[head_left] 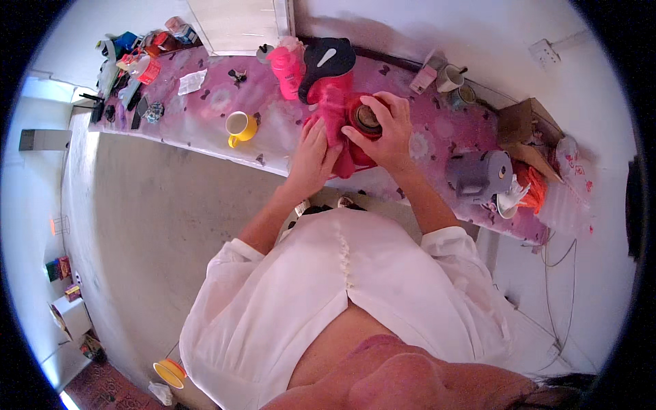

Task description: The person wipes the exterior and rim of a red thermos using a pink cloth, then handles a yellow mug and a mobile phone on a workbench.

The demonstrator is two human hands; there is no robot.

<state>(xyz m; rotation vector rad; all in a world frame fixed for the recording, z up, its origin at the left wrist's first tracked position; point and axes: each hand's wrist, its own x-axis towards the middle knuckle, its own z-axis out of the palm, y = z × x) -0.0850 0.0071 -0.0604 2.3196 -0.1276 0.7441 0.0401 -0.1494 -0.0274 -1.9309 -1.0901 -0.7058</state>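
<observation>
At the table's near edge my left hand (pixel 313 156) is closed on a bright pink cloth (pixel 335 117), its fingers pressed together. My right hand (pixel 388 133) grips a red container (pixel 360 156) from the right, with thumb and fingers around its dark round top (pixel 369 117). The cloth lies against the container's left side; my hands hide much of both. Just behind stand a pink bottle (pixel 285 70) and a red jug with a black lid (pixel 329 61). To the left sits a yellow mug (pixel 240 127), white inside.
The long table has a pink-purple patterned cover (pixel 195 119). On its right are a grey kettle-like appliance (pixel 478 174), a cardboard box (pixel 527 130) and cups (pixel 449 78). Assorted items and a bottle with a red label (pixel 145 70) crowd the far left end. White paper (pixel 193 82) lies nearby.
</observation>
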